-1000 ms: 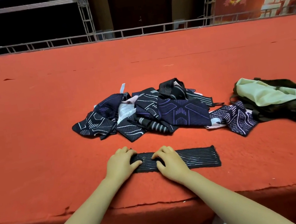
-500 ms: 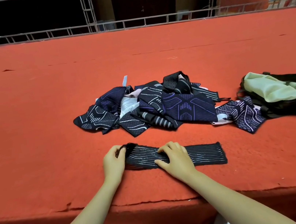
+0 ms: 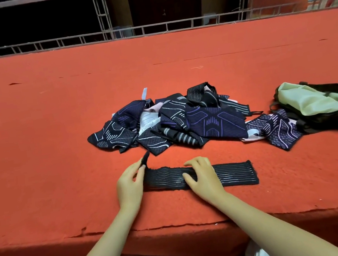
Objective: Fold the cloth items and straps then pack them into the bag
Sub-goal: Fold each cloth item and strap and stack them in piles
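Observation:
A black strap with thin grey stripes (image 3: 234,174) lies flat near the front edge of the red surface. My left hand (image 3: 129,185) pinches the strap's left end and lifts it a little off the surface. Flat on the strap's middle, my right hand (image 3: 201,176) presses it down. Behind the strap sits a pile of dark patterned cloth items (image 3: 185,123). A dark bag with a pale green lining (image 3: 322,105) lies open at the right.
The red carpeted platform (image 3: 45,146) stretches far back to a metal truss railing (image 3: 149,29). Its front edge (image 3: 178,227) runs just below my wrists. One patterned cloth (image 3: 278,131) lies against the bag's left side.
My left hand has gone from resting on the strap's left end to pinching it and raising it. My right hand has stayed pressed on the strap.

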Demonstrator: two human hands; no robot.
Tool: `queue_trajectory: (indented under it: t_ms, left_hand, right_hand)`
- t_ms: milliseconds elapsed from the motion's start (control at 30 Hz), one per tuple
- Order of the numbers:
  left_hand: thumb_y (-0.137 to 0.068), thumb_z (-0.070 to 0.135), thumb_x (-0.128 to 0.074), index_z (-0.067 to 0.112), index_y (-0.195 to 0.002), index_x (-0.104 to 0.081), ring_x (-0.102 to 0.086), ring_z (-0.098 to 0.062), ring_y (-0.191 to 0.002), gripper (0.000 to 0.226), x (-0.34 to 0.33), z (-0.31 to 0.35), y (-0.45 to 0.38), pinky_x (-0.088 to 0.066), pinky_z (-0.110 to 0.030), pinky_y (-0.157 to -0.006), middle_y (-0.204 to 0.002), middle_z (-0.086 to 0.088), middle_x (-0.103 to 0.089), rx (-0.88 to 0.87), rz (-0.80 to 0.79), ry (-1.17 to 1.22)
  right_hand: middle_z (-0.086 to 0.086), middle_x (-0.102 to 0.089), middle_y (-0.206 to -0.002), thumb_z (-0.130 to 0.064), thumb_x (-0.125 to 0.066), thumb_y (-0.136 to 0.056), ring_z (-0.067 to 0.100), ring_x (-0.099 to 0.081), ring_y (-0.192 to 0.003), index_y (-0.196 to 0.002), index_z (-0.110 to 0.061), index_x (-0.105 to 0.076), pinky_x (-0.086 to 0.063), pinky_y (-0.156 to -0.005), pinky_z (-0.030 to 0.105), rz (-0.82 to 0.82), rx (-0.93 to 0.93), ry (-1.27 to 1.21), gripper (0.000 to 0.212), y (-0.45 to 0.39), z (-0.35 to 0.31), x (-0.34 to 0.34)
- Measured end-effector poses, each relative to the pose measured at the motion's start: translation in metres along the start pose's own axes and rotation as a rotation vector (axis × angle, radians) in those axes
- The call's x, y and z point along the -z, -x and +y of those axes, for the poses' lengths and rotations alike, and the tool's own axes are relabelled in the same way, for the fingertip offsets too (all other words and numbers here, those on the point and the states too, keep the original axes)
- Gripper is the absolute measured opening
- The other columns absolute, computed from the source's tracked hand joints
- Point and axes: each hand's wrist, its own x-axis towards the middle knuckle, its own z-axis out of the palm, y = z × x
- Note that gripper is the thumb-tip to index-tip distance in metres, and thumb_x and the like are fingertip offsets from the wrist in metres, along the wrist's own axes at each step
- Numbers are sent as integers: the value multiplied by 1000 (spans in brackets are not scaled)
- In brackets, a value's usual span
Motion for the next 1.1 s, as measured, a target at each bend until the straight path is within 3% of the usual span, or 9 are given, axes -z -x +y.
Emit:
queue_trajectory:
  t_ms: [67,167,467,567,700,800,900,1000,1100]
  left_hand:
    - [-86,8,-66,15,-111,-71,-56,1,-108,26,0,-3,-1,-38,-13,-97,-115,11,-65,-193,-101,-142]
    - [-84,19,-62,19,-110,-72,-55,0,-107,28,-8,0,7,-38,-12,-94,-116,12,-65,-324,-181,-231]
    - [-84,25,-69,26,-107,-73,-60,-8,-109,24,-21,-12,17,-47,-28,-96,-114,12,-68,-383,-449,-311]
    - [-84,48,-53,26,-107,-73,-55,-8,-113,37,-20,-8,17,-43,-30,-100,-116,12,-67,-288,-522,-301]
    - [-84,22,-70,26,-100,-74,-52,-16,-113,18,-22,-4,12,-39,-40,-102,-115,5,-66,-117,-451,-268]
    - [-79,40,-72,25,-133,-51,-41,-27,-123,60,-17,3,7,-37,-39,-103,-127,-6,-53,160,-353,-501]
    - [-81,31,-67,22,-141,-39,-54,-28,-110,67,-18,19,2,-43,-35,-88,-115,-7,-62,262,-451,-492]
    - [-79,8,-59,20,-132,-48,-57,-25,-81,55,-28,46,5,-39,-32,-68,-83,-2,-60,155,-337,-221]
    - [-79,5,-60,22,-121,-56,-50,-18,-69,46,-45,69,8,-38,-32,-65,-70,5,-50,75,-344,-112]
  right_hand:
    - [-3,-56,-107,-26,-53,-86,14,-44,-109,-107,-15,-62,-40,-97,33,126,-40,-108,25,2,1,5]
    - [-5,-57,-106,-18,-53,-87,12,-44,-108,-105,-16,-62,-39,-96,31,177,-91,-159,21,5,4,12]
    - [1,-57,-111,-19,-53,-88,19,-43,-114,-111,-15,-62,-38,-98,34,82,-212,13,25,13,18,17]
    - [-1,-56,-111,-23,-52,-89,19,-44,-112,-110,-17,-63,-35,-98,33,26,-193,118,25,12,16,15]
    - [-3,-52,-114,-30,-53,-90,18,-42,-114,-114,-20,-60,-31,-99,32,-58,-127,208,27,14,18,18]
    - [-3,-51,-115,-36,-54,-90,18,-42,-115,-117,-22,-59,-32,-100,32,-101,-102,250,31,17,27,28]
    - [-2,-53,-115,-34,-57,-88,18,-43,-114,-116,-21,-60,-33,-97,32,-74,-156,235,31,22,40,43]
    - [2,-58,-110,-21,-59,-86,22,-47,-111,-110,-17,-63,-35,-94,31,24,-250,55,24,24,50,56]
    - [1,-61,-103,-14,-57,-87,19,-51,-105,-102,-16,-65,-36,-90,27,87,-324,-87,18,22,51,66]
